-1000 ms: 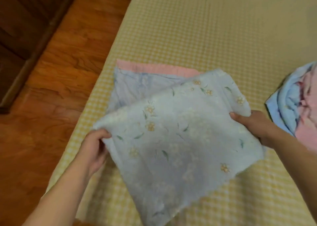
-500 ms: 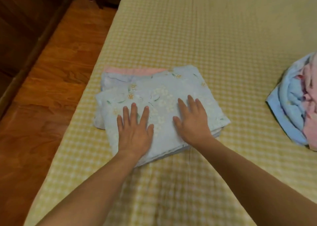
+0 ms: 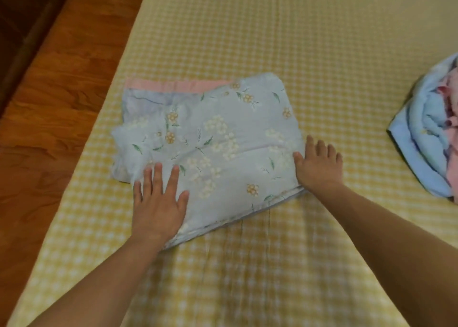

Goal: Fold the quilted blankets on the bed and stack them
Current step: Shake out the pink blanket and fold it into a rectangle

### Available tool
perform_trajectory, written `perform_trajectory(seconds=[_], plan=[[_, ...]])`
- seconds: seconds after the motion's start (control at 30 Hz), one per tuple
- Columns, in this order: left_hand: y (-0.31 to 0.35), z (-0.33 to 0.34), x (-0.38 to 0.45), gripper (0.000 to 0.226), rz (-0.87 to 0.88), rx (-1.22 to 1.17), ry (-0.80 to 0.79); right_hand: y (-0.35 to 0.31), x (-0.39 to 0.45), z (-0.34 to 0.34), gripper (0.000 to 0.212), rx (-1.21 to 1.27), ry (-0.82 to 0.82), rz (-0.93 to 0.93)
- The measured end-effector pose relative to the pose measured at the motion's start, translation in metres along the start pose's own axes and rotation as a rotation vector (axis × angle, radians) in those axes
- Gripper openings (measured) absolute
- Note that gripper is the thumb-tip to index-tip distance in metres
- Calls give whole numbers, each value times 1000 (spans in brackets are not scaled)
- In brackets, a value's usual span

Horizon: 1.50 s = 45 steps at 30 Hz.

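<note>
A folded light-blue floral blanket (image 3: 223, 138) lies on top of a stack near the bed's left edge. Under it a blue blanket (image 3: 146, 101) and a pink one (image 3: 173, 85) stick out at the far left side. My left hand (image 3: 158, 200) lies flat, fingers spread, on the near left corner of the floral blanket. My right hand (image 3: 318, 165) rests flat at its right edge, fingers apart, half on the blanket and half on the sheet. Neither hand grips anything.
The bed carries a yellow checked sheet (image 3: 285, 41). A crumpled heap of blue and pink blankets (image 3: 431, 138) sits at the right edge of view. A wooden floor (image 3: 57, 103) runs along the bed's left side, with dark wooden furniture (image 3: 22, 11) beyond.
A second ago both hands held the floral blanket above the stack. It now lies on the stack, and my flat hands have slid apart from its middle toward its left corner and right edge.
</note>
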<state>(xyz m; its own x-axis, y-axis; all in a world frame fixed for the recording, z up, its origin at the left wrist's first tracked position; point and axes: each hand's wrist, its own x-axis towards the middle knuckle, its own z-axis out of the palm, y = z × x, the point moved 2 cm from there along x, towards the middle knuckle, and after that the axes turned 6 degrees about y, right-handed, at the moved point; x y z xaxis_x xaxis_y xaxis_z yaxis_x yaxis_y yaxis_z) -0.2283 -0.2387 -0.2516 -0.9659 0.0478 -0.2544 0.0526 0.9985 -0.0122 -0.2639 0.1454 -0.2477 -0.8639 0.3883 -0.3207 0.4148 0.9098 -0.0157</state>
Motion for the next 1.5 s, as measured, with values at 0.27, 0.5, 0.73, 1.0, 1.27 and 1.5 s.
perform_trajectory(seconds=[0.27,0.5,0.73,1.0,1.27,1.5], plan=[[90,-111,-57,66,10,-63,-145,96,-120,-80,64,175,-114,103],[312,-164,-88,36,315,-268,-395,275,-140,-145,52,326,-49,174],[501,-109,-175,36,165,-345,-445,493,-150,-114,49,457,-102,190],[695,-107,-233,38,216,-322,-477,728,-177,-112,38,533,-116,472],[742,-169,-226,31,164,-492,-320,734,-29,-214,56,386,224,98],[704,-197,-232,26,50,-544,-287,725,21,-282,40,654,438,122]])
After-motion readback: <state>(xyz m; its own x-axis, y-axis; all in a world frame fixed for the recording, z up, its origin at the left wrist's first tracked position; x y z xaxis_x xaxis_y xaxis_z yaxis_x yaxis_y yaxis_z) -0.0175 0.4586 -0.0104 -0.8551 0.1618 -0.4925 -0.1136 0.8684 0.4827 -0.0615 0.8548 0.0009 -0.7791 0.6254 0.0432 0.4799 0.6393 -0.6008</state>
